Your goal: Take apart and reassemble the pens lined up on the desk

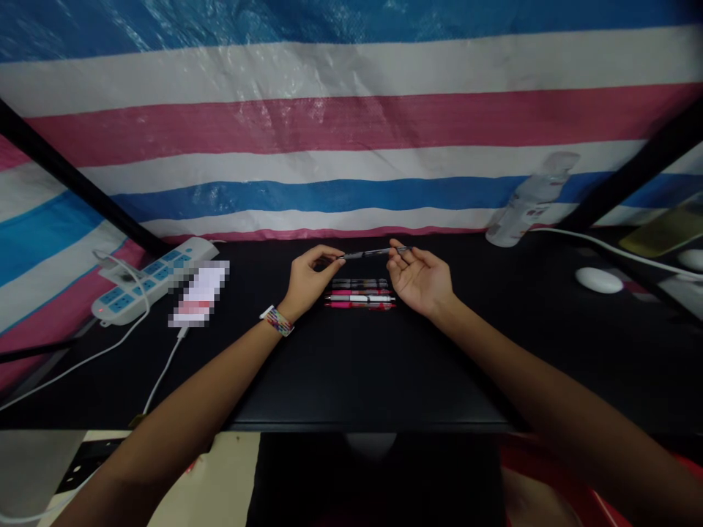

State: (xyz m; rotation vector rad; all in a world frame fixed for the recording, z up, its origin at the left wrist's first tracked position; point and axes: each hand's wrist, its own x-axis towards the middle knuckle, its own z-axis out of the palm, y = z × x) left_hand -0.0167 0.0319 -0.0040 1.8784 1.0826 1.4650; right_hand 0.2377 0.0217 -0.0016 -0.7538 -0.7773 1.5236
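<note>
A dark, partly clear pen (367, 254) is held level above the black table (362, 373), between both hands. My left hand (314, 274) pinches its left end between thumb and fingertips. At its right end, my right hand (418, 277) holds the pen with thumb and fingers, palm turned partly up. Just below the held pen, several pens lie side by side on the table: dark ones (359, 283) at the back, then a white and pink one (362, 298), and a pink and red one (356, 305) in front. Neither hand touches this row.
On the left are a white power strip (124, 296), a lit phone (198, 296) and white cables. A clear bottle (530, 201) stands at the back right, with a white mouse (598, 280) and a cable nearby. A striped sheet (329, 124) hangs behind the table.
</note>
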